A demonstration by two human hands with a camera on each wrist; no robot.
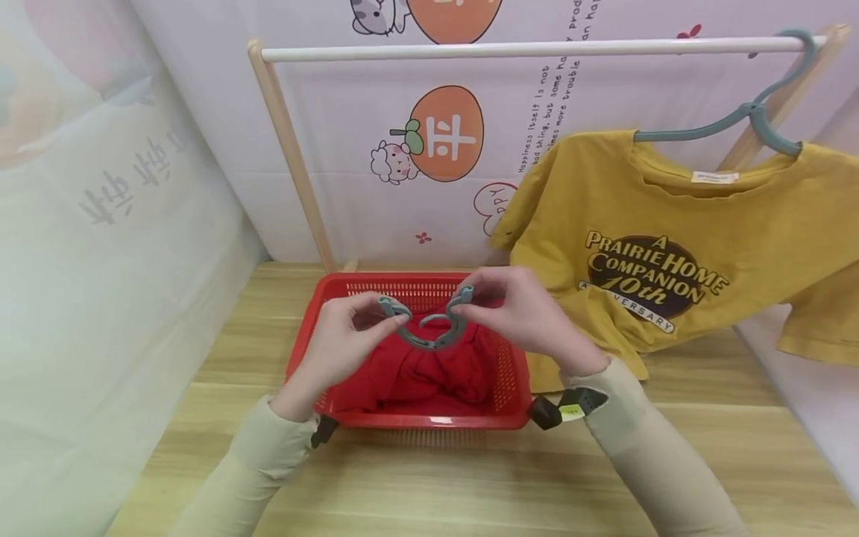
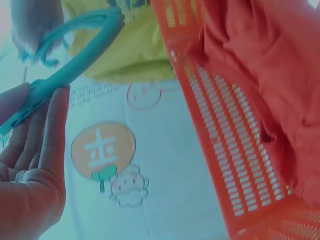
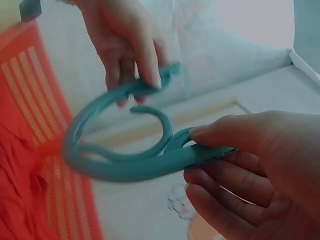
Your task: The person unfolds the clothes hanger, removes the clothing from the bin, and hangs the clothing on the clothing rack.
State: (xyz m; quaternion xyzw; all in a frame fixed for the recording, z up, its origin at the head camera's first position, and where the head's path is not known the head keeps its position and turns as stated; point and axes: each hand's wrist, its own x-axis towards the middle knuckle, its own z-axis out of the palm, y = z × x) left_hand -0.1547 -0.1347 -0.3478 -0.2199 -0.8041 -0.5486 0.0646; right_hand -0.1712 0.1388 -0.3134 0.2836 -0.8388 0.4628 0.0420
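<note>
So, in the head view, this person's left hand [image 1: 345,335] and right hand [image 1: 513,309] each pinch one end of a teal-grey curved plastic hanger [image 1: 434,344], ends up, middle sagging into a U. It's held up over a red rectangular plastic basket [image 1: 403,422] with slotted walls, crumpled red cloth [image 1: 429,373] inside. That basket sits on a pale wood-grain tabletop [image 1: 436,492]. Off to the person's right, a mustard-yellow printed T-shirt [image 1: 671,216] is on another teal hanger [image 1: 694,135], hooked on the white bar [image 1: 470,51] of a wooden-legged rack.

Over on the left wrist view, the left hand has its end between thumb and fingertips, pretty narrow grip, and the right one's just a blur up top. Basket and cloth fill the right side, and there's an orange circle print [image 2: 102,150] on the wall sheet [image 2: 170,165] behind.

Right wrist view's the clearest tbh: thumb on top, fingers underneath, both hands on the hanger's ends, curled hook between its two arms.
</note>
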